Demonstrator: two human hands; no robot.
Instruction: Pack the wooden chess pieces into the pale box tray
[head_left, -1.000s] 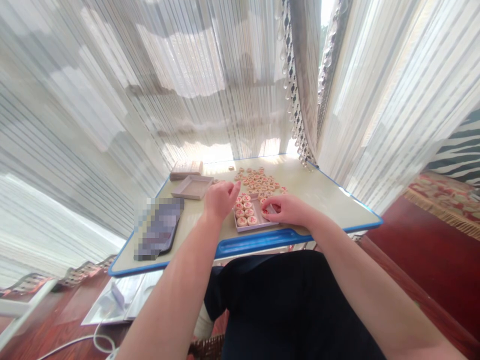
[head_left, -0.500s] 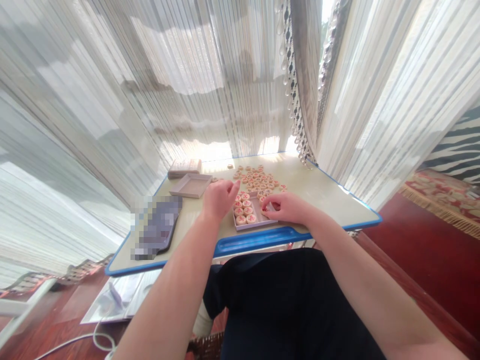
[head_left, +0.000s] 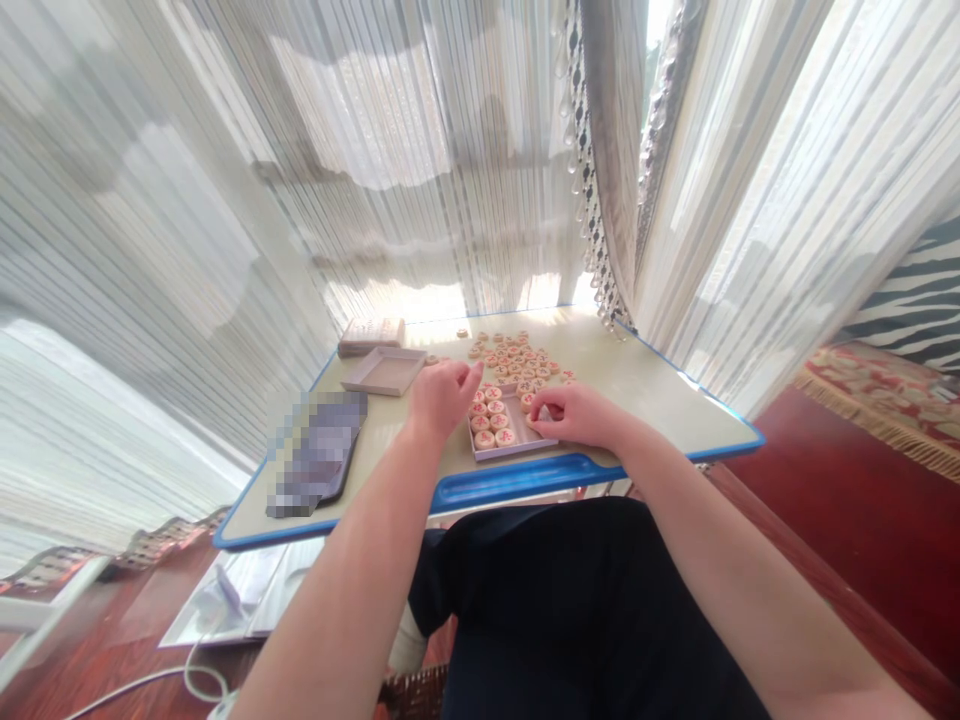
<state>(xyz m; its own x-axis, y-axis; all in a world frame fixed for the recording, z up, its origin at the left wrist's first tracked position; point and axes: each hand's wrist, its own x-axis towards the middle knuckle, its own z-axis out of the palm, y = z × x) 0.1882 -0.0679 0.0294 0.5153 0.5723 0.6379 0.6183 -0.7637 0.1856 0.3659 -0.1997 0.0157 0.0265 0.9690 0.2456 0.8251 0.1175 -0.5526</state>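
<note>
A shallow open box (head_left: pixel 517 453) stands near the front edge of the table, with round wooden Chinese chess pieces (head_left: pixel 499 422) in two columns on its left side. My right hand (head_left: pixel 576 412) reaches into the right side of the box, fingers pinched on a Chinese chess piece (head_left: pixel 531 421) that they partly cover. At the box's left wall, my left hand (head_left: pixel 445 395) is curled closed with the thumb up; its fingertips are hidden. Just behind the box lies a loose spread of more Chinese chess pieces (head_left: pixel 517 352) with red characters.
An open box lid or tray (head_left: pixel 386 372) lies at the left, in front of a closed box (head_left: pixel 371 335). A dark pixelated flat object (head_left: pixel 322 450) is near the left edge. The table (head_left: pixel 660 390) has a blue rim, and string curtains (head_left: pixel 390 150) hang behind it.
The view has shifted very slightly. My right hand stays at the right side of the box, its fingers moved a little. My left hand has hardly moved.
</note>
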